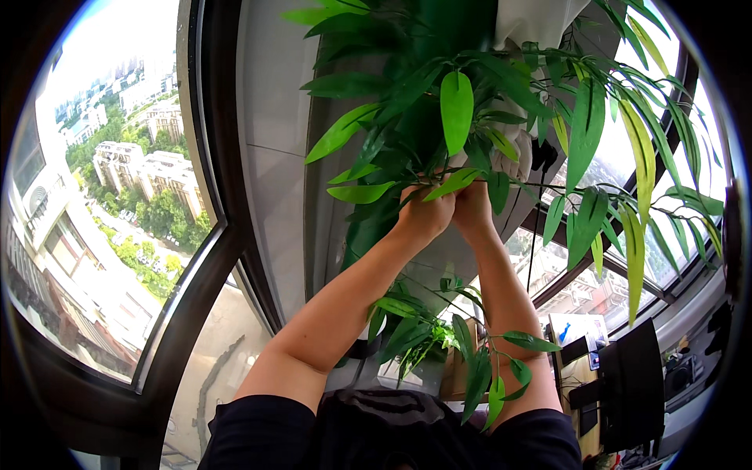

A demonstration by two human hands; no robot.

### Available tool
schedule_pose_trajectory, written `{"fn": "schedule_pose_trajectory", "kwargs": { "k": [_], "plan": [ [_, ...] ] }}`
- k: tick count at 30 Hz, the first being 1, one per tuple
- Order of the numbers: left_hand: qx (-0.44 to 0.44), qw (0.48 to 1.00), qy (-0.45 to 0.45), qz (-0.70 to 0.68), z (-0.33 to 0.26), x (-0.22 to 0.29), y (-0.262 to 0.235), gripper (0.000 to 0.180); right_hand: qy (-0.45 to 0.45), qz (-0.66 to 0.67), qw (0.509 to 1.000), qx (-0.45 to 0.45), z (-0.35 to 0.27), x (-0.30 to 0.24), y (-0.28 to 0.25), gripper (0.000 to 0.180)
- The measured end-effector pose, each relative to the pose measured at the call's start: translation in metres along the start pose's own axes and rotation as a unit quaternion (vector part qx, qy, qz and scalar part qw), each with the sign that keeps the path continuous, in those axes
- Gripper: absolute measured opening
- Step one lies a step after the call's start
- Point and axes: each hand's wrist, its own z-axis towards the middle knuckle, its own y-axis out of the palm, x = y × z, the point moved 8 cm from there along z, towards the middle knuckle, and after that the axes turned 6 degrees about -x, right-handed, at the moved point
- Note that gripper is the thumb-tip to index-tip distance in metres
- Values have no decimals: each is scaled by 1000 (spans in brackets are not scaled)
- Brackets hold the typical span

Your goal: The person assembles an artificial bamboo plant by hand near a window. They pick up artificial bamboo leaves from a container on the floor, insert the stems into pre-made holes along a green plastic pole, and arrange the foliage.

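Observation:
My left hand (429, 210) and my right hand (471, 205) are raised side by side, touching or nearly so, among the leaves of a climbing plant (457, 110). Both look closed, the left with its fingers curled. Leaves and thin stems cover the fingertips, so what they hold is hidden. A thin stem runs out to the right beside my right hand. Behind the foliage stands a thick green column (454, 27). Long leaves (587, 129) hang to the right, some yellowish. A lower leafy strand (478, 368) hangs in front of my right forearm.
At left, a dark-framed window (227, 157) looks out over buildings and trees far below. A grey tiled wall (274, 180) stands beside the column. White bunched fabric (533, 19) hangs at the upper right. A black monitor (633, 384) stands on a desk at lower right, near more windows.

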Motion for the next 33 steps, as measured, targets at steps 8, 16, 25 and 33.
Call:
{"fn": "schedule_pose_trajectory", "kwargs": {
  "k": [8,16,25,33],
  "plan": [
    [52,993,-34,-98,-3,-21,1,11,26,419,907,-37,2,2,19,7],
    [8,983,-73,-165,0,-16,6,14,-18,356,931,-78,-9,1,-7,26],
    [30,989,-6,-144,-7,-17,-6,22,9,473,878,73,-24,-13,-24,22],
    [11,999,-40,-7,-5,-21,4,15,41,289,952,94,-25,12,-22,18]
  ]
}}
